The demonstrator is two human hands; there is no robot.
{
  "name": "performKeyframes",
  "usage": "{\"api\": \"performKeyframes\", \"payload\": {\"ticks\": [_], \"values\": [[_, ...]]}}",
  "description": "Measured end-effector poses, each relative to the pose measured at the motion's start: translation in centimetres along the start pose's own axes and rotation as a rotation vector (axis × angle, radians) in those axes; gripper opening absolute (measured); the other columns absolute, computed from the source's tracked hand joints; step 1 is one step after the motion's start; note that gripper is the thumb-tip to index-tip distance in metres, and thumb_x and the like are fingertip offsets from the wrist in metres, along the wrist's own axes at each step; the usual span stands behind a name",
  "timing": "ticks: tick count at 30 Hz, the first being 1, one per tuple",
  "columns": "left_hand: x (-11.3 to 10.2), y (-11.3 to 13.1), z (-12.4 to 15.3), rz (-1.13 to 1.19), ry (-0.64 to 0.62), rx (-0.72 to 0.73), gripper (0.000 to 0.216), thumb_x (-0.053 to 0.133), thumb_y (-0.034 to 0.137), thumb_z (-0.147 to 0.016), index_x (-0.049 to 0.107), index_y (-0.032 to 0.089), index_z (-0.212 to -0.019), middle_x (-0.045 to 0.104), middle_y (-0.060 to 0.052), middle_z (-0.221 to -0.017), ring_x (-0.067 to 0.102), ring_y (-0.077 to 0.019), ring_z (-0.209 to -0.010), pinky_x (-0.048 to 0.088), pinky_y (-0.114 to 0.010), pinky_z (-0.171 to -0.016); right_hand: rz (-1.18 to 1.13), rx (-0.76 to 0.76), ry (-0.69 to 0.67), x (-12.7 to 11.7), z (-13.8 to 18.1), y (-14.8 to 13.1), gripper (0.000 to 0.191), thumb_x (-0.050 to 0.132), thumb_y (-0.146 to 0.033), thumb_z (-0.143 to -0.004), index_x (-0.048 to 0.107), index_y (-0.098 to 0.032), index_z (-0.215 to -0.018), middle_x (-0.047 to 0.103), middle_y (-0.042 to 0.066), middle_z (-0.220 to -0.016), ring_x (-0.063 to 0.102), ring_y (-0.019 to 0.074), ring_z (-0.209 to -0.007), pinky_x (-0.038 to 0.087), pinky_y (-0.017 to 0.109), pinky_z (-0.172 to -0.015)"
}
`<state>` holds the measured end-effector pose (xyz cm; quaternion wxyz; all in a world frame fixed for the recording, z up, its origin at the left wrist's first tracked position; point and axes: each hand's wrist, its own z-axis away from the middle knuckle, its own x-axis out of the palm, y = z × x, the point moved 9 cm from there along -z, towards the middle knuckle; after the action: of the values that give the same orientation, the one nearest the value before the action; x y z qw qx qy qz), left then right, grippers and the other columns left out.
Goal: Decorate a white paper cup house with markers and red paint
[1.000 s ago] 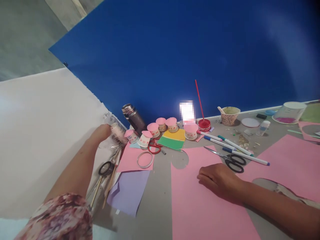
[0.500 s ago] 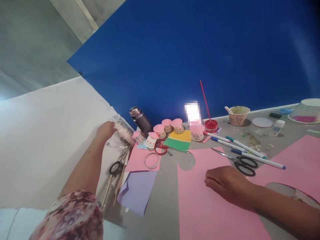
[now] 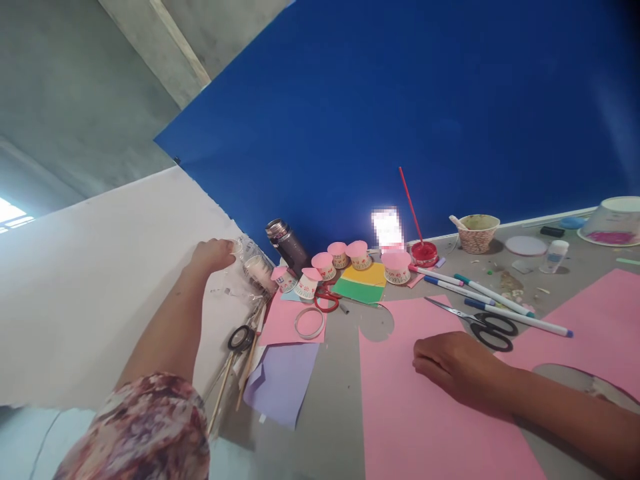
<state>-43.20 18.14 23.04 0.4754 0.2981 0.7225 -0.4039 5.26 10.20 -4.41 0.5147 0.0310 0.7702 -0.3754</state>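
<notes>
My left hand (image 3: 214,256) reaches to the table's far left edge, fingers closed on a pale paper cup (image 3: 234,249) at the mouth of a clear plastic sleeve (image 3: 245,248). More white paper cups (image 3: 259,272) lie inside that sleeve. On a large pink paper sheet (image 3: 400,407) rests my right hand (image 3: 450,365), curled into a loose fist; nothing shows sticking out of it. Black-handled scissors (image 3: 493,331) lie just beyond that hand. Several small decorated cups with pink tops (image 3: 324,265) stand upside down near the blue wall.
A dark flask (image 3: 290,248) stands beside the cups. Red scissors (image 3: 327,301), a tape ring (image 3: 309,323), black tape (image 3: 241,339) and purple paper (image 3: 280,387) are at left. Several markers (image 3: 517,318), a glue bottle (image 3: 554,257) and a patterned bowl (image 3: 479,235) are at right.
My left hand has drawn slightly away from the bundled cups, and a pale cup now shows at its fingers. The right hand stays put. The view has shifted a little.
</notes>
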Motion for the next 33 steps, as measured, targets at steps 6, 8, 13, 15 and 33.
{"api": "performKeyframes", "payload": {"ticks": [6,8,13,15,33], "values": [[-4.5,-1.5,3.3,0.048,0.080,-0.162,0.021,0.074,0.033,-0.072,0.060,0.018,-0.080,0.075,-0.015,-0.095,0.066,-0.0453,-0.121,0.050,-0.057,-0.102,-0.002,0.012,-0.029,-0.4,0.0,0.0,0.031,0.048,-0.026,-0.104,0.058,-0.022,-0.075,0.073,0.004,-0.075,0.064,0.0189,-0.066,0.031,0.032,-0.064],[-5.4,-0.2,6.3,0.122,0.158,-0.188,0.023,0.071,0.034,-0.075,0.061,0.018,-0.089,0.074,-0.009,-0.096,0.063,-0.0453,-0.126,0.049,-0.060,-0.106,-0.024,0.010,-0.034,-0.6,0.0,-0.2,0.028,0.051,-0.026,-0.103,0.060,-0.022,-0.076,0.074,0.004,-0.076,0.065,0.0194,-0.068,0.032,0.032,-0.064],[0.0,14.0,18.1,1.282,0.057,0.058,0.029,0.071,0.029,-0.070,0.072,0.020,-0.098,0.075,-0.003,-0.092,0.072,-0.0272,-0.096,0.059,-0.044,-0.094,-0.345,0.176,0.049,-2.3,-0.5,0.9,0.017,0.052,-0.022,-0.094,0.064,-0.022,-0.083,0.075,0.002,-0.077,0.068,0.0183,-0.071,0.045,0.030,-0.066],[5.0,23.4,23.5,1.833,-0.505,0.085,0.026,0.072,0.027,-0.068,0.072,0.019,-0.092,0.076,-0.006,-0.086,0.073,-0.0263,-0.085,0.062,-0.046,-0.085,-0.577,0.295,0.143,-3.8,-0.5,2.2,0.017,0.054,-0.025,-0.090,0.067,-0.021,-0.100,0.076,0.003,-0.087,0.070,0.0172,-0.071,0.052,0.029,-0.066],[11.1,33.7,29.8,2.022,-0.809,0.062,0.041,0.081,0.043,-0.084,0.062,0.022,-0.113,0.068,0.000,-0.087,0.062,-0.0117,-0.059,0.045,-0.022,-0.052,-0.591,0.332,0.251,-5.5,0.6,3.7,0.051,0.077,-0.040,-0.080,0.070,-0.019,-0.126,0.077,0.007,-0.112,0.069,0.0257,-0.095,0.054,0.037,-0.080]]}}
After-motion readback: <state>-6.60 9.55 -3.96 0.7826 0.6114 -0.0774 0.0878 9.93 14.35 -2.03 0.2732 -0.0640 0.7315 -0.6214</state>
